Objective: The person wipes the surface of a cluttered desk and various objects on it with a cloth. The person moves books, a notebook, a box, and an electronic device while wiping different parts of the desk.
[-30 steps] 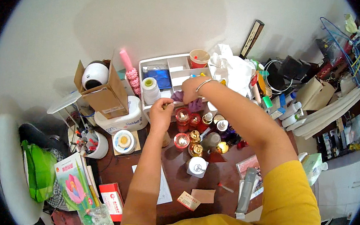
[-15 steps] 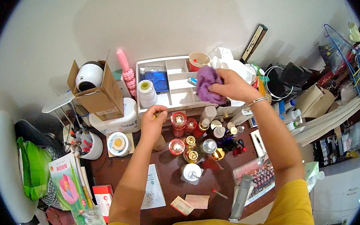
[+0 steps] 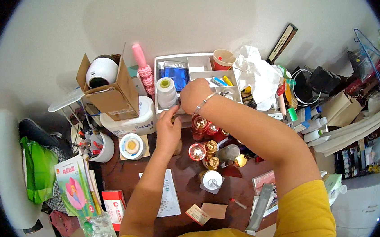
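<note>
My right hand, a bracelet at its wrist, is curled at the front edge of a white compartment organizer. Its fingers point down and away, so whatever they hold is hidden; the purple cloth it held earlier does not show. Just below, my left hand has thumb and fingers pinched together by the organizer's front, around something small that I cannot make out. Beside both hands, a cone of white thread stands in the organizer, in front of a blue packet. Pens and a paper cup sit in other compartments.
Red and gold-capped bottles and a white-lidded jar crowd the table under my right forearm. At left stand a cardboard box and a pen holder. White crumpled plastic lies right of the organizer.
My right hand has swung left and down from above the organizer to beside my left hand. The purple cloth has gone out of sight. The whole view has shifted slightly.
</note>
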Demonstrator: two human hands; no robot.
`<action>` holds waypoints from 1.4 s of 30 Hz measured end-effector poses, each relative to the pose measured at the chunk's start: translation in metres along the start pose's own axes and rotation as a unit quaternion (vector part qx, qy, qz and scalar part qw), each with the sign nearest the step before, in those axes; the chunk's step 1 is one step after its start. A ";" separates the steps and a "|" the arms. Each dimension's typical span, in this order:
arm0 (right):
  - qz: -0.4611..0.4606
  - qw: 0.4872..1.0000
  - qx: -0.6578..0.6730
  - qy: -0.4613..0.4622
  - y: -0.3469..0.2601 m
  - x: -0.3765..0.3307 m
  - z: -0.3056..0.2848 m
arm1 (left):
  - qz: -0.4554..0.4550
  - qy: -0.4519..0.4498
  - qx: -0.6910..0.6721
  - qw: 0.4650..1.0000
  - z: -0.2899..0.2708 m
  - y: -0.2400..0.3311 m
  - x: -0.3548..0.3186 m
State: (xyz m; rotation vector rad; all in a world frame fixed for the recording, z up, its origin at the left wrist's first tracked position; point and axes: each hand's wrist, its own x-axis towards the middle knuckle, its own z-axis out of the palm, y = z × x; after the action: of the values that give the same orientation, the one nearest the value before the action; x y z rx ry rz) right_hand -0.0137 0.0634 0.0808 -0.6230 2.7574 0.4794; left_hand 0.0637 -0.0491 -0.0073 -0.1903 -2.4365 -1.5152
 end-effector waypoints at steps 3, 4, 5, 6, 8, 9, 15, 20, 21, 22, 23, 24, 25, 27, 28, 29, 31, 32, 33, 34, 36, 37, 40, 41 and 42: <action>0.003 0.999 0.011 -0.052 -0.004 0.015 -0.006 | -0.018 -0.001 0.018 1.000 0.001 0.005 0.000; -0.003 0.998 0.008 -0.061 -0.005 0.016 -0.007 | -0.018 -0.001 0.026 1.000 0.001 0.006 0.000; -0.008 0.998 0.004 -0.070 -0.006 0.017 -0.008 | -0.017 -0.001 0.033 0.999 0.001 0.006 0.000; -0.023 0.998 0.012 -0.065 -0.007 0.013 -0.012 | -0.014 0.002 0.027 1.000 0.001 0.006 0.000; -0.051 0.997 0.029 -0.056 -0.003 -0.001 -0.018 | -0.008 0.007 0.014 1.000 0.002 0.005 0.000; -0.066 0.994 0.054 -0.075 0.005 -0.001 -0.012 | -0.011 0.004 0.009 1.000 0.006 0.005 0.000; -0.120 0.918 0.363 -0.102 0.081 -0.037 -0.011 | 0.018 0.032 0.025 0.999 0.008 -0.006 0.000; 0.008 0.929 0.369 0.032 0.130 -0.103 -0.014 | -0.011 0.045 0.016 0.999 0.009 -0.004 -0.002; 0.052 0.921 0.380 0.065 0.134 -0.112 -0.010 | -0.012 0.039 0.012 0.999 0.011 -0.003 -0.002; 0.045 0.898 0.418 0.128 0.135 -0.114 -0.003 | -0.013 0.033 0.009 0.999 0.012 -0.003 -0.002; 0.037 0.870 0.452 0.191 0.134 -0.109 0.008 | -0.014 0.027 0.006 1.000 0.013 -0.002 -0.002; 0.024 0.835 0.488 0.254 0.128 -0.104 0.015 | -0.015 0.024 0.011 1.000 0.011 -0.002 -0.002; 0.025 0.781 0.550 0.294 0.113 -0.104 0.009 | -0.019 0.018 0.029 0.999 0.009 0.000 -0.002; 0.047 0.722 0.564 0.397 0.088 -0.085 0.032 | -0.012 0.014 0.022 1.000 0.009 0.003 -0.001; 0.085 0.792 0.490 0.355 0.074 -0.082 0.037 | -0.012 0.016 0.020 1.000 0.007 0.002 -0.001; 0.080 0.875 0.400 0.261 0.066 -0.085 0.037 | -0.008 0.017 0.022 1.000 0.007 0.001 -0.001; 0.061 0.931 0.271 0.237 0.055 -0.088 0.034 | 0.000 0.024 0.022 0.999 0.007 -0.001 -0.001; 0.049 0.917 0.244 0.311 0.050 -0.088 0.035 | 0.006 0.027 0.028 0.999 0.006 -0.001 0.000; 0.040 0.900 0.213 0.379 0.049 -0.089 0.037 | 0.009 0.028 0.029 0.999 0.008 0.000 -0.001; -0.009 0.918 0.224 0.327 0.049 -0.085 0.038 | 0.013 0.028 0.031 0.999 0.009 0.001 -0.002; -0.101 0.939 0.243 0.220 0.050 -0.072 0.046 | -0.002 0.026 0.033 0.999 0.012 0.001 -0.003; -0.112 0.950 0.187 0.224 0.048 -0.066 0.051 | -0.006 0.028 0.036 0.999 0.012 0.002 -0.002; -0.068 0.981 0.159 0.090 0.039 -0.056 0.044 | -0.007 0.026 0.031 0.999 0.012 -0.003 -0.004; -0.081 0.984 0.123 0.098 0.037 -0.052 0.040 | -0.010 0.026 0.033 0.999 0.011 -0.004 -0.004; -0.086 0.989 0.112 0.053 0.035 -0.047 0.032 | -0.012 0.024 0.035 0.999 0.009 -0.004 -0.004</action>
State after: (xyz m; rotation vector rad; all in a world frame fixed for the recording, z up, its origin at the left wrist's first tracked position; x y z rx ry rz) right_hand 0.0171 0.1223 0.0763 -0.8408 2.7686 0.0978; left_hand 0.0654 -0.0432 -0.0160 -0.1112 -2.4579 -1.4257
